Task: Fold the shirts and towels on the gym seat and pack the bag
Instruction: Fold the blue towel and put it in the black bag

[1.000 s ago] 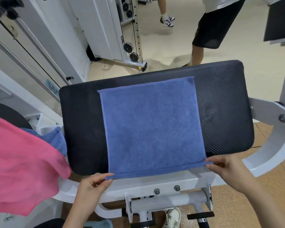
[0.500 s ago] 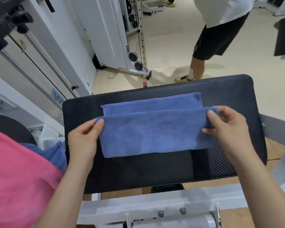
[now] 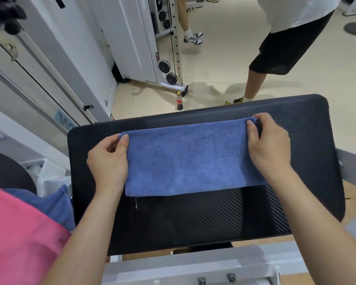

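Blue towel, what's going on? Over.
Left hand and right hand pinch far corners. Blue towel folded, flat on seat. Pink cloth off left, not blocking.

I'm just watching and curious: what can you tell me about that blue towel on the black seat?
The blue towel looks like soft, fuzzy microfibre, plain. It lies flat as a wide rectangle, apparently folded double, on the black ribbed seat pad. The left hand pinches its far left corner, the right hand its far right corner. A thin thread trails from its near edge.
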